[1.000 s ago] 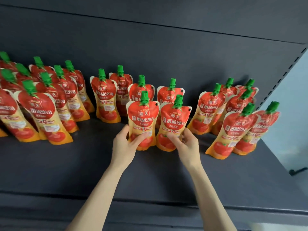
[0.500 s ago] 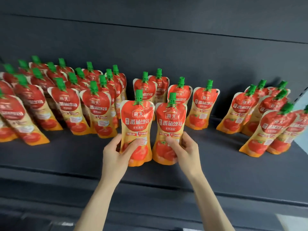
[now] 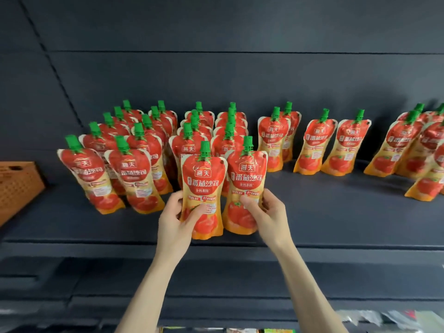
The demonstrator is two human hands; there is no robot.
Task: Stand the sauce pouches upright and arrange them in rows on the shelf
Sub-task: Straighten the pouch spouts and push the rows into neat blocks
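at the bottom edge lie blurred packages [image 3: 264, 329] on a lower level, too smeared to name. two bare forearms rise from there to the front of the dark shelf [image 3: 336, 219].

the left hand [image 3: 174, 222] grips the left-hand pouch [image 3: 203, 183], with the thumb across its lower front and the fingers [image 3: 177, 199] curled round its left edge. the right hand [image 3: 270, 213] grips the right-hand pouch [image 3: 247, 181] the same way, with the thumb on the front and the fingers wrapped behind its right edge. both pouches are upright, green caps up and labels facing the camera. they sit side by side, almost touching, near the shelf's front lip. whether their bases rest on the shelf or hang just above it cannot be told.

left of the hands, a block of standing pouches [image 3: 134, 164] runs back in close columns, with its front two just beside each other. right behind the held pair, two more columns [image 3: 192, 143] reach toward the back. further right stand a doubled pouch [image 3: 274, 140] and two single pouches [image 3: 334, 145], apart from each other. well apart again, at the right edge, is a leaning cluster [image 3: 408, 145].

at the far left edge sits a woven brown basket [image 3: 16, 186]. a dark back panel [image 3: 240, 80] closes the shelf behind everything.
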